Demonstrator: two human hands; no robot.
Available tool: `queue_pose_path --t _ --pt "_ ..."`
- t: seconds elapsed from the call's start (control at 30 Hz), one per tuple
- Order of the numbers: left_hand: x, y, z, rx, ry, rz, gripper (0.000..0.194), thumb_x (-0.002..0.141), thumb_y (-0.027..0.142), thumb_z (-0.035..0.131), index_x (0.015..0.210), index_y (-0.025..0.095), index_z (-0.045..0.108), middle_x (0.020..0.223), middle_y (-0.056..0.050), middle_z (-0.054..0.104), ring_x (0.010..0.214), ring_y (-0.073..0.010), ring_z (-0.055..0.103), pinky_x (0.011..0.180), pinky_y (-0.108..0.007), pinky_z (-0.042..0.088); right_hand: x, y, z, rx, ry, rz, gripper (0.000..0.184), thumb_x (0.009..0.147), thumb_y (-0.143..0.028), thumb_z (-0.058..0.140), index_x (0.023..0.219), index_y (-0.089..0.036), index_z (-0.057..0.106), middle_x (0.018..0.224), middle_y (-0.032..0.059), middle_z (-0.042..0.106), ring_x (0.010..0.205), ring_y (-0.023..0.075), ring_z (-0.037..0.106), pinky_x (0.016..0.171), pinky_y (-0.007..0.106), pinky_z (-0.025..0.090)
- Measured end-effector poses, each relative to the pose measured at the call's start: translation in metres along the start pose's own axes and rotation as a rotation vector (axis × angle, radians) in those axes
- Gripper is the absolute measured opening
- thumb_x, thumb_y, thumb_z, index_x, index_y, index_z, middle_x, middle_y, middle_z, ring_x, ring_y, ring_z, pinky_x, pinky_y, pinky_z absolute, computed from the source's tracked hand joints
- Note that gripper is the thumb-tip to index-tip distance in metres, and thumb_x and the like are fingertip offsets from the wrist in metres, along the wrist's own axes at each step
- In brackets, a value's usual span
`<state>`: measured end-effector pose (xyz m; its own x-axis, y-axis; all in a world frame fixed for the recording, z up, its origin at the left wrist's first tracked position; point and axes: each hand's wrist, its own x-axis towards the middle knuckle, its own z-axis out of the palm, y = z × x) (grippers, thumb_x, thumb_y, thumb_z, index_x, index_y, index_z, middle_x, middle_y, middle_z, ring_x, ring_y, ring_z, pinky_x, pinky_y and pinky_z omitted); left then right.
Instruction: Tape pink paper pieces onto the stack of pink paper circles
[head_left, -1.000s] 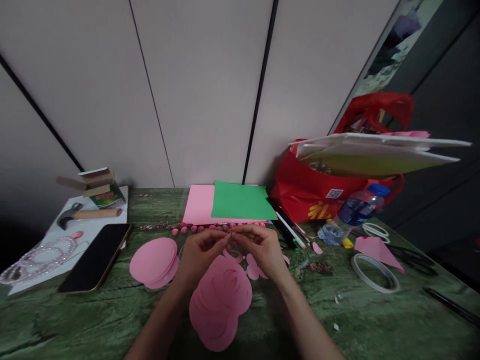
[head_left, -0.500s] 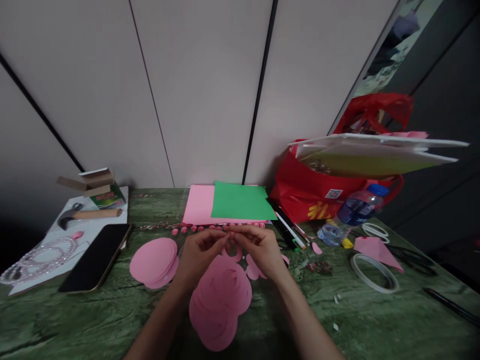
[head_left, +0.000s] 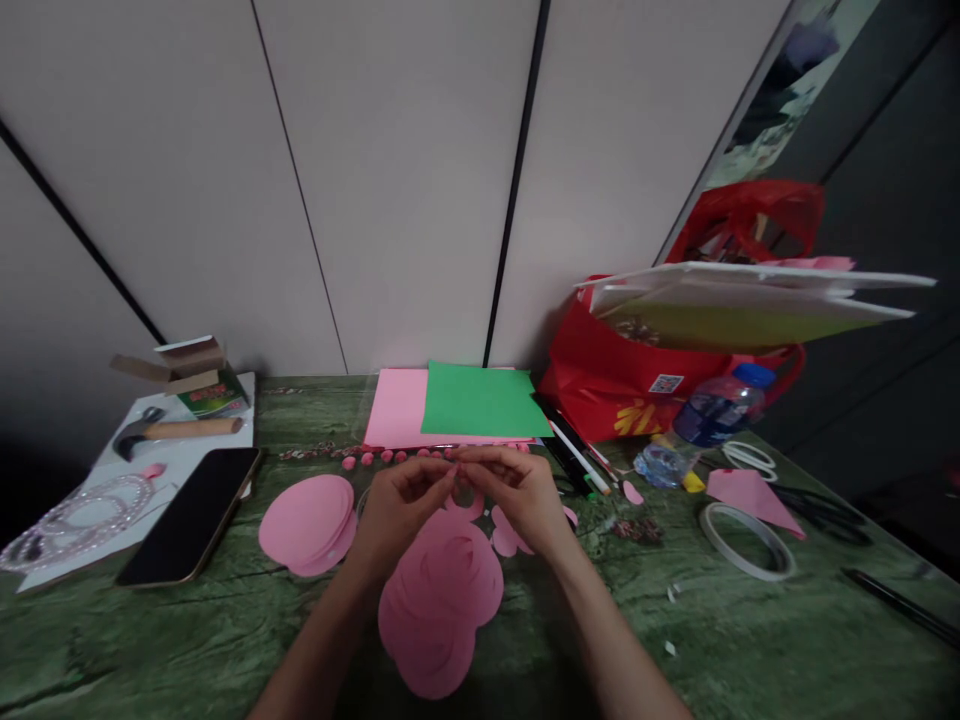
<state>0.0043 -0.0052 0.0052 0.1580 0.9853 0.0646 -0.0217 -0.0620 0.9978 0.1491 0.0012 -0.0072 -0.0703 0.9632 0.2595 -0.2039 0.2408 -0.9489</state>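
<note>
My left hand [head_left: 409, 500] and my right hand [head_left: 521, 495] meet fingertip to fingertip above the middle of the table. Both are closed in a pinch on a small pink paper piece [head_left: 454, 474], mostly hidden by the fingers. Between my wrists lies a heap of overlapping pink paper discs [head_left: 439, 610]. A stack of pink paper circles [head_left: 307, 520] is left of my left hand. Pink paper cutouts [head_left: 506, 538] show under my right hand. Just beyond my fingers runs a row of small pink paper rolls [head_left: 367, 459].
Green paper [head_left: 484, 400] lies on pink sheets [head_left: 397, 405] by the wall. At left are a phone [head_left: 191, 515], a hammer [head_left: 187, 428], a bead string [head_left: 97, 510] and a box [head_left: 214, 392]. At right stand a red bag [head_left: 600, 370], a bottle [head_left: 716, 410] and a tape roll [head_left: 746, 540].
My fingertips shift slightly around the small pink paper piece; both hands stay in the same place. The view tilts very slightly.
</note>
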Motion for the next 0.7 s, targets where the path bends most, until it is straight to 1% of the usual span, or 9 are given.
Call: queue_pose_path --t 0.07,0.17,0.27,0.37,0.43,0.53,0.7 --pt "0.0009 -0.0016 -0.0008 -0.002 0.025 0.005 0.016 0.068 0.026 0.066 0.078 0.014 0.067 0.063 -0.003 0.067 0.060 -0.0141 0.060 0.056 -0.024 0.047 0.0003 0.0003 -0.0006 -0.040 -0.015 -0.013 0.016 0.071 -0.027 0.064 0.085 -0.020 0.070 0.080 0.0043 0.071 0.069 0.0162 0.065 0.065 0.028 0.053" --pt "0.0009 -0.0012 -0.0008 0.001 0.021 0.005 0.016 0.068 0.026 0.066 0.079 0.014 0.067 0.064 -0.003 0.068 0.063 -0.0148 0.061 0.059 -0.024 0.048 0.0001 0.0008 0.0000 -0.041 0.013 -0.009 0.015 0.070 -0.027 0.066 0.082 -0.020 0.070 0.080 0.0043 0.072 0.068 0.0163 0.065 0.066 0.029 0.053" --pt "-0.0004 0.0011 0.0004 0.003 0.002 -0.001 0.016 0.068 0.026 0.067 0.078 0.015 0.068 0.066 -0.003 0.069 0.063 -0.0144 0.062 0.057 -0.023 0.047 -0.0006 0.0006 0.0016 0.019 0.050 0.018 0.012 0.065 -0.025 0.070 0.075 -0.019 0.068 0.071 0.0020 0.070 0.063 0.0155 0.064 0.061 0.027 0.053" --pt "-0.0016 0.0029 0.0017 0.013 -0.021 -0.007 0.014 0.068 0.026 0.066 0.078 0.015 0.068 0.068 -0.003 0.070 0.063 -0.0138 0.062 0.057 -0.022 0.047 -0.0012 0.0000 0.0028 0.090 0.037 0.049 0.013 0.064 -0.025 0.072 0.071 -0.019 0.062 0.060 -0.0018 0.066 0.055 0.0133 0.062 0.054 0.024 0.051" --pt "-0.0019 0.0031 0.0021 0.021 -0.033 -0.008 0.013 0.069 0.026 0.065 0.077 0.015 0.068 0.070 -0.003 0.070 0.065 -0.0139 0.062 0.058 -0.022 0.047 -0.0013 -0.0002 0.0029 0.108 0.040 0.054 0.014 0.063 -0.025 0.072 0.069 -0.019 0.061 0.057 -0.0032 0.063 0.051 0.0121 0.060 0.051 0.023 0.050" --pt "-0.0016 0.0023 0.0019 0.017 -0.033 0.008 0.013 0.070 0.025 0.065 0.077 0.015 0.068 0.071 -0.003 0.070 0.067 -0.0143 0.062 0.061 -0.023 0.048 -0.0006 -0.0005 0.0021 0.091 0.063 0.048 0.014 0.062 -0.024 0.073 0.069 -0.018 0.063 0.059 -0.0017 0.065 0.054 0.0125 0.061 0.054 0.024 0.050" --pt "-0.0002 0.0022 0.0010 0.021 0.026 0.013 0.014 0.069 0.024 0.066 0.080 0.015 0.069 0.073 -0.004 0.071 0.069 -0.0155 0.063 0.065 -0.025 0.049 0.0004 -0.0015 0.0015 0.057 0.028 0.051 0.014 0.068 -0.027 0.067 0.080 -0.018 0.069 0.072 0.0024 0.070 0.065 0.0148 0.064 0.064 0.027 0.052"
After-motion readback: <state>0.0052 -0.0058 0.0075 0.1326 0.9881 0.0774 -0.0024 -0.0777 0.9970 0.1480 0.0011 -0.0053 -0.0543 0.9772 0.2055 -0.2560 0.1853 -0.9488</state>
